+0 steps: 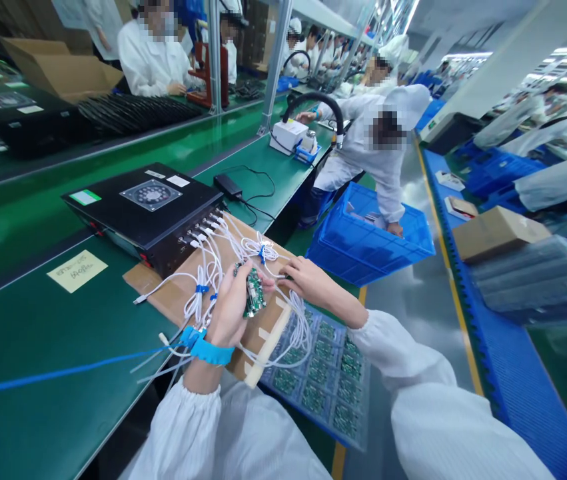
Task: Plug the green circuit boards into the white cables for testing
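Green circuit boards [254,293], apparently more than one held together, are gripped in my left hand [230,303], which wears a blue wrist strap [210,348]. My right hand [306,281] is just to the right of them, its fingers closed around a white cable [277,275]; the cable's end is hidden by the fingertips. Beneath both hands lies a cardboard sheet [173,297] with bundled white cables [198,300] on it. These cables run from plugs along the front of a black box [148,203] with a fan grille.
A clear tray of several circuit boards [316,393] sits low by my lap. Further right, a co-worker [363,127] reaches into a blue crate [368,257]. A power adapter [227,187] and a yellow paper note [77,271] lie on the green bench [18,340]. A blue cord [73,371] stretches leftward.
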`<action>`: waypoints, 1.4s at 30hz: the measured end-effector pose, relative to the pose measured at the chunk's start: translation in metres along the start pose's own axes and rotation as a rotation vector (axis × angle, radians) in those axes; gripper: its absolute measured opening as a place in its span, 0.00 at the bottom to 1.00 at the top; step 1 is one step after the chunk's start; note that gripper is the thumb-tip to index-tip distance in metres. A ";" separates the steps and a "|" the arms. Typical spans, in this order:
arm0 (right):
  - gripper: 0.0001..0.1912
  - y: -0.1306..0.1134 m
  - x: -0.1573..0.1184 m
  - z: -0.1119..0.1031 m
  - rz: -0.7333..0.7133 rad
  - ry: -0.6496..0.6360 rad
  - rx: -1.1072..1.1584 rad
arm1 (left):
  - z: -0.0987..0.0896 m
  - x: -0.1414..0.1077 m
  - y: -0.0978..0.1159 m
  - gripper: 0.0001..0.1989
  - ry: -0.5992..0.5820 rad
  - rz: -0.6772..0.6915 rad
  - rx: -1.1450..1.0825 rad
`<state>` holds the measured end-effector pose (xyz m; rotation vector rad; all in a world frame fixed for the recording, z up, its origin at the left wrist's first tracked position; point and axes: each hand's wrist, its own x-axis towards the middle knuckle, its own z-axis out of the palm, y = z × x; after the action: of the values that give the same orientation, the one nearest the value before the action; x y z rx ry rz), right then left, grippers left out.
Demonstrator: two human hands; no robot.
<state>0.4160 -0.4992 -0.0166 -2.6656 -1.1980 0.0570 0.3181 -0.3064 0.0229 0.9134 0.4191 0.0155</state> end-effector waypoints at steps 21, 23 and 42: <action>0.20 0.007 0.023 -0.031 -0.018 -0.258 0.866 | 0.031 0.050 -0.044 0.13 -0.024 -0.023 0.243; 0.21 0.007 0.024 -0.026 0.023 -0.279 0.899 | 0.027 0.053 -0.049 0.13 -0.023 0.035 0.293; 0.20 0.007 0.028 -0.022 0.095 -0.170 0.839 | 0.031 0.054 -0.043 0.21 0.066 0.022 0.210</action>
<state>0.4426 -0.4870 0.0050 -1.9843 -0.8211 0.6556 0.3722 -0.3461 -0.0123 1.1267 0.4783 0.0218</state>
